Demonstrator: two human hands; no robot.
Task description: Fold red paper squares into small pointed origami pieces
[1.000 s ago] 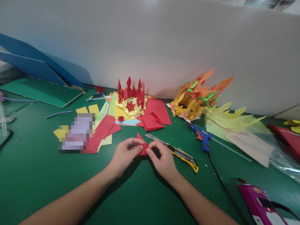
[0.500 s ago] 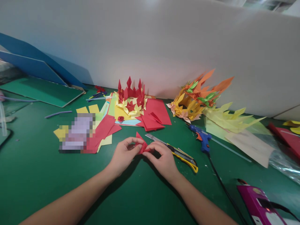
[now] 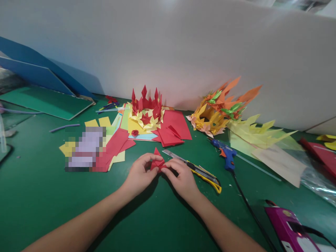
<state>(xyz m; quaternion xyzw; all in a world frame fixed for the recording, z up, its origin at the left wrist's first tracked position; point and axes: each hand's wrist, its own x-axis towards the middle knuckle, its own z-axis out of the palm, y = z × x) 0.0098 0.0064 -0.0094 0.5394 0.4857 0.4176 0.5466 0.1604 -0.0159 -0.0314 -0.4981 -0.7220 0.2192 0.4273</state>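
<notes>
Between both hands is a small piece of folded red paper (image 3: 157,162), its pointed tip facing away from me. My left hand (image 3: 140,171) pinches its left side between thumb and fingers. On the right edge, my right hand (image 3: 182,176) grips it with thumb and forefinger. A utility knife (image 3: 202,173) with a yellow handle lies just beyond my right hand, blade out. Farther back stands a red and yellow paper crown (image 3: 145,112), with a small red paper rose (image 3: 134,133) in front of it.
Red paper sheets (image 3: 115,147) and a blurred-out object (image 3: 86,148) lie left. To the right are a blue glue gun (image 3: 224,154) with its cord, an orange paper crown (image 3: 210,119), yellow cut paper (image 3: 258,134) and a magenta device (image 3: 286,224). A white wall (image 3: 162,52) closes the back.
The folded red paper has turned slightly so its tip points straighter away from me, and more of its face shows. My left thumb has slid lower along it.
</notes>
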